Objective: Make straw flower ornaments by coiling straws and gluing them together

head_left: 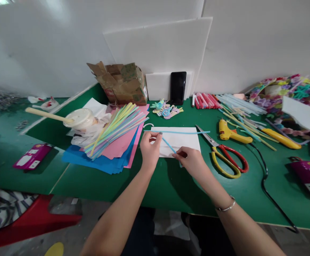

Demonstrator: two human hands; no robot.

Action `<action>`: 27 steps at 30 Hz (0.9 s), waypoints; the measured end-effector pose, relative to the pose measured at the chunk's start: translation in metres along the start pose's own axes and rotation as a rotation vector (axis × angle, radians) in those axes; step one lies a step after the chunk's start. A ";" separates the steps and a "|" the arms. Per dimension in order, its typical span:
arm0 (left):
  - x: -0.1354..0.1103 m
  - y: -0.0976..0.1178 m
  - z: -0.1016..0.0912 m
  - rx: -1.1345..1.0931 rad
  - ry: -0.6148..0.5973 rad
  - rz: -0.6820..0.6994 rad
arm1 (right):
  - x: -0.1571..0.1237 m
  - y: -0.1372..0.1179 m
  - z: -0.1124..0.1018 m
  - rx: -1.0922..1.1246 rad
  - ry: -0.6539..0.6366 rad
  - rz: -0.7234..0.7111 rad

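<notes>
Above a white sheet of paper (194,145) near the table's front edge, both my hands pinch a light-blue pipe cleaner (168,145), which slants down from left to right. My left hand (150,149) is closed at its upper end. Lower down, my right hand (191,160) grips it between thumb and fingers, and a short tail shows below. A second light-blue pipe cleaner (188,132) runs straight across the paper's far part, passing by my left fingertips. Whether those fingers touch it, I cannot tell.
Scissors (219,146) and a yellow glue gun (233,133) with a black cord lie to the right. On the left, pipe cleaners (120,128) cover coloured paper beside a lidded tub (79,118). A cardboard box (123,85) and phone (178,88) stand behind; coiled pieces (166,110) lie before them.
</notes>
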State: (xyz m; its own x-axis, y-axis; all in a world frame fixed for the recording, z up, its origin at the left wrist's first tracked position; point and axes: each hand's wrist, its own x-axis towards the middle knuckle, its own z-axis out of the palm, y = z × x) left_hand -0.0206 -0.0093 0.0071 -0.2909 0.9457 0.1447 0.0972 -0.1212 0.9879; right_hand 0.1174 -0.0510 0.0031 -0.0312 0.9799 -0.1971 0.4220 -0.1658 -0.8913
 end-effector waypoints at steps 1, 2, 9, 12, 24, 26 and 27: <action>-0.002 0.001 0.000 0.047 0.033 0.065 | 0.000 0.002 0.001 -0.063 0.051 -0.037; -0.004 0.002 0.000 0.083 0.065 0.111 | 0.000 0.003 0.002 -0.113 0.092 -0.077; -0.003 0.002 0.000 -0.012 0.140 -0.251 | -0.002 0.004 0.006 -0.132 0.096 -0.187; 0.001 -0.001 0.000 -0.145 0.106 -0.396 | -0.003 0.002 0.004 -0.056 0.065 -0.119; 0.005 0.009 0.000 -0.737 -0.225 -0.669 | -0.005 -0.016 -0.011 0.705 -0.393 0.271; 0.004 0.010 -0.001 -0.785 -0.230 -0.686 | -0.006 -0.015 -0.011 0.783 -0.448 0.301; 0.004 0.010 -0.001 -0.810 -0.234 -0.689 | -0.006 -0.014 -0.011 0.814 -0.468 0.310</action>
State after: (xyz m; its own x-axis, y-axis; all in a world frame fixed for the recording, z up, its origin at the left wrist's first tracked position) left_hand -0.0219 -0.0069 0.0177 0.1540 0.9101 -0.3847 -0.6987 0.3756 0.6089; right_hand 0.1219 -0.0529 0.0212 -0.4541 0.7666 -0.4541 -0.2747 -0.6053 -0.7472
